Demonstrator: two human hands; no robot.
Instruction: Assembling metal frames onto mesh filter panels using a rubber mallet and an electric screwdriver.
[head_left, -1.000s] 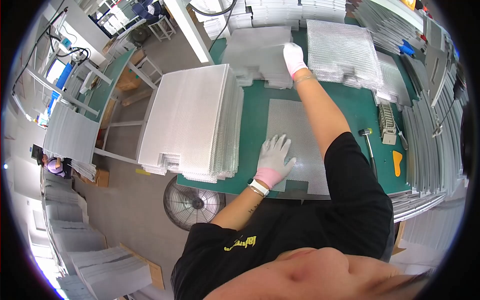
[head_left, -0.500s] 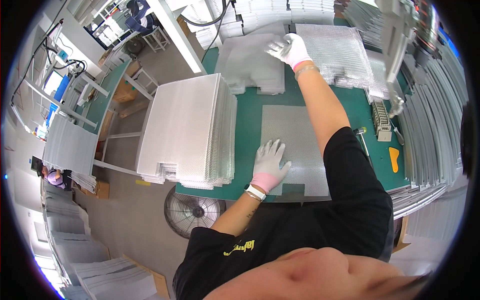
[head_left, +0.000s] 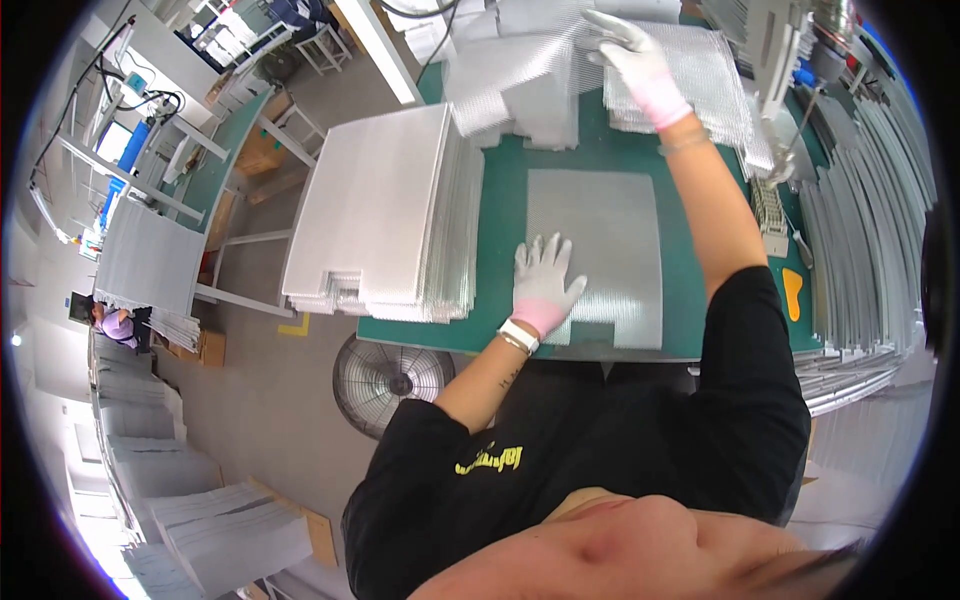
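Observation:
My left hand [head_left: 543, 282], in a white glove with a pink cuff, lies flat with fingers spread on a grey mesh sheet [head_left: 615, 235]. This sheet rests on the green tabletop and has a notch in its near edge. Farther back, my right hand [head_left: 640, 68], gloved alike, pinches the right side of another mesh sheet [head_left: 530, 62]. That sheet is tilted over the milky pile [head_left: 545, 115] at the back; the exact grip is partly hidden. Right of this hand lies a stack of shiny mesh sheets [head_left: 695, 85].
A tall stack of mesh sheets [head_left: 370, 200] stands left on the green table [head_left: 505, 215]. At the right are a metal block [head_left: 770, 220], a yellow-orange piece [head_left: 792, 293] and rows of upright sheets [head_left: 860, 220]. A floor fan [head_left: 398, 385] sits below the left table edge.
My right hand has moved right and away from me, and a mesh sheet now slants from it over the back pile. My left hand stays flat on the near sheet. The view has shifted.

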